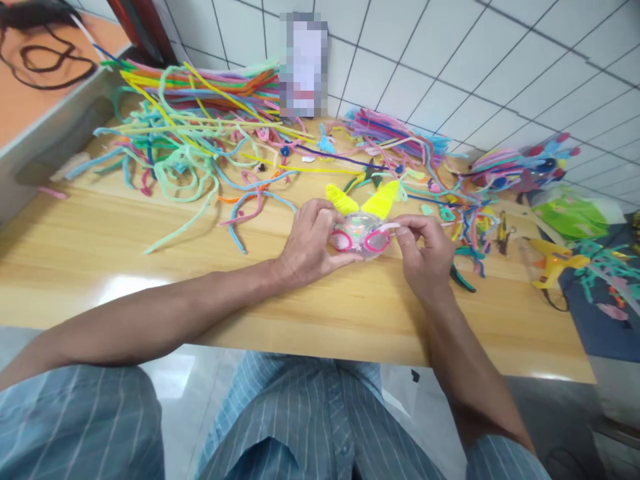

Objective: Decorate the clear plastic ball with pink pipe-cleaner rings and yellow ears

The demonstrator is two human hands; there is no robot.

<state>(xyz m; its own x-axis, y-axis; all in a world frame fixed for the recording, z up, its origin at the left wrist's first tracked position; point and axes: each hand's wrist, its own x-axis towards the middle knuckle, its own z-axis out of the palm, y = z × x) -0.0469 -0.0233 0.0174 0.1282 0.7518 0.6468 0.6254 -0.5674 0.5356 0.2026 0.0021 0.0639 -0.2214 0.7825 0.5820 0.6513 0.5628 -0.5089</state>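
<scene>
A clear, shiny round ornament (364,223) is held just above the table in front of me. Two yellow pipe-cleaner ears (383,200) stick up from its top, and pink oval rings (377,241) sit on its front like glasses. My left hand (315,240) grips the ornament from the left, thumb beneath it. On the other side my right hand (425,250) pinches a short white pipe cleaner (390,226) against the ornament's right edge. Whether that strip is attached there I cannot tell.
Loose pipe cleaners (185,167) in many colours spread across the back left. Pliers with yellow-and-black handles (367,177) lie behind the ornament. Teal-handled pliers (464,277) rest right of my right hand, and a yellow glue gun (553,263) lies farther right. A tiled wall (400,60) bounds the table.
</scene>
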